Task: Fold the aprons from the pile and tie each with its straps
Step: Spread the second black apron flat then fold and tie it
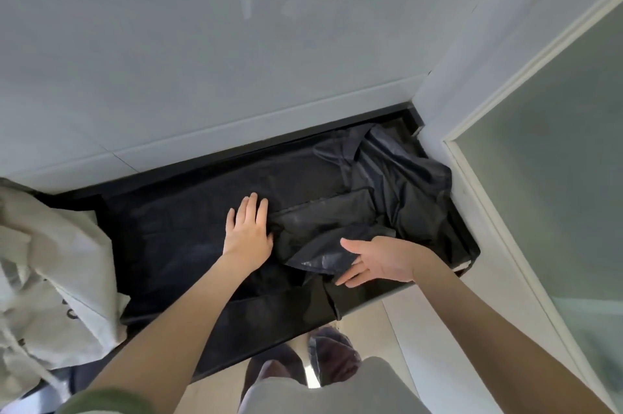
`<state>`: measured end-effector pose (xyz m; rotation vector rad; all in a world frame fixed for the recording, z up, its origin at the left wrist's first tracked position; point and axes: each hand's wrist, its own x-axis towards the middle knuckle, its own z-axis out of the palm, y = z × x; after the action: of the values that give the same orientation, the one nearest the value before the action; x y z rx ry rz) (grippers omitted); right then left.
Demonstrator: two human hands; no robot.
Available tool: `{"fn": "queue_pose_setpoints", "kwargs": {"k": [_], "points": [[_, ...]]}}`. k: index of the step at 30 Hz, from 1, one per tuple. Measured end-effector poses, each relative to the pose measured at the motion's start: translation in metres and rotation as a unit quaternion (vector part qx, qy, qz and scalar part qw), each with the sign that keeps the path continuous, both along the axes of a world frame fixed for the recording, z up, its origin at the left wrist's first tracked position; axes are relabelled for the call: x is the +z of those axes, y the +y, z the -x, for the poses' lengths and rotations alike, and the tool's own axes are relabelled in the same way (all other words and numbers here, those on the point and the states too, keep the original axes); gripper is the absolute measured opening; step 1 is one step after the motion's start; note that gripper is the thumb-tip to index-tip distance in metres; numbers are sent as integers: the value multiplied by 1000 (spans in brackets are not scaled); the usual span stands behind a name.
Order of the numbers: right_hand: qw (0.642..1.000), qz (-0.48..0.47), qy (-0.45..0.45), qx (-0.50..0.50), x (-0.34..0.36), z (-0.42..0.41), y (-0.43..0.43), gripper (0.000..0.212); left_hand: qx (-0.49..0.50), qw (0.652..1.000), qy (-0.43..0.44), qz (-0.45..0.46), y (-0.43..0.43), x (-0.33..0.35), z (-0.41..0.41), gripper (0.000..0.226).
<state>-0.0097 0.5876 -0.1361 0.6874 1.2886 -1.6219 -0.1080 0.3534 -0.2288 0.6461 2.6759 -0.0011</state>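
Cream cloth bag [50,265] cut off by the left edge, its dark print mostly lost in folds, right hand [377,261] fingertips tucked under black apron cloth [320,261], bench [468,241] top almost all covered, straps impossible to pick out, shoes [333,356] blurry

cream cloth bag [50,265], white wall [202,42], glass door [556,177]

Black apron [188,245], cream bag [50,278], green sleeve [101,402]

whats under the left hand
The left hand lies flat, palm down, on the spread black apron. Whatever is beneath that cloth is covered; the dark table edge shows only behind it.
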Motion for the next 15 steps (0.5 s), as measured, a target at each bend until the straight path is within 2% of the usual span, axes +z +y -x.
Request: {"fn": "queue_pose_setpoints", "kwargs": {"k": [2,3,5,6,7,8,9,10,11,12,13,14,15], "points": [[984,36,37,-172,-4,7,-1,34,6,1000,-7,-1,-1,0,-4,71],[959,82,58,-266,-8,10,2,36,11,1000,-14,1,-1,0,-6,73],[883,182,102,-420,-17,17,15,43,13,999,-28,17,-2,0,-14,76],[854,200,112,-467,-21,20,21,45,11,999,-32,25,-2,-1,-18,76],[850,182,114,-481,-23,22,24,48,10,999,-33,30,-3,-3,-22,76],[877,114,122,-450,-28,22,25,50,9,999,-34,36,-4,-4,-26,75],[920,14,143,-365,-33,20,25,53,10,999,-35,39,-5,-4,-29,74],[953,-87,165,-238,-39,18,23,61,12,999,-33,38,-5,-6,-31,73],[962,-179,182,-92,-44,16,20,69,13,999,-31,35,-6,-8,-32,72],[939,-273,201,64,-52,14,18,74,16,999,-28,33,-6,-10,-34,72],[880,-373,215,201,-63,9,17,77,18,999,-26,30,-7,-13,-36,74],[808,-455,226,297,-71,3,15,76,20,999,-21,19,-7,-14,-37,78],[752,-511,233,344,-76,-3,12,75,21,1000,-19,4,-7,-15,-38,83]]}}
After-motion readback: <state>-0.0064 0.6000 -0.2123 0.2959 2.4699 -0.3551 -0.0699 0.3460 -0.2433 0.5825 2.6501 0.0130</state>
